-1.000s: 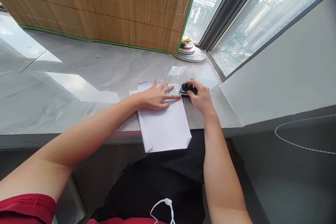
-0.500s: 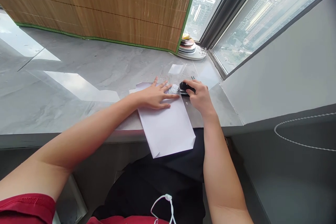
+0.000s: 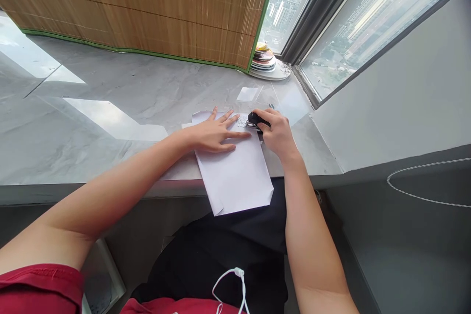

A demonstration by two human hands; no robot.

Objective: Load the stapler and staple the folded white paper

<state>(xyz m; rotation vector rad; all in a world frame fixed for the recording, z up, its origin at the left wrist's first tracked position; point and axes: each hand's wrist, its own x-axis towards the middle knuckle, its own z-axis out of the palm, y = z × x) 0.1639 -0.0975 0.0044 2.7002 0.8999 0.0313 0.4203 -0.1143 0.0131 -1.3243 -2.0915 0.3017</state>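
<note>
White paper (image 3: 239,176) lies on the grey marbled ledge, its lower end hanging over the front edge above my lap. My left hand (image 3: 219,132) rests flat on its upper part with the fingers spread. My right hand (image 3: 276,130) is wrapped round a black stapler (image 3: 254,119), whose front end sits over the paper's upper right edge. Many small staple-like marks (image 3: 242,121) show on the paper between my left fingertips and the stapler. The stapler's rear is hidden in my palm.
A small white slip (image 3: 247,93) and a dark little piece (image 3: 271,106) lie beyond the paper. Stacked plates (image 3: 267,66) stand in the window corner beside a bamboo blind (image 3: 147,10). A wall (image 3: 397,88) rises at the right.
The stapler and my right hand have shifted slightly left and away from me along the paper's edge. My left hand stays spread on the paper.
</note>
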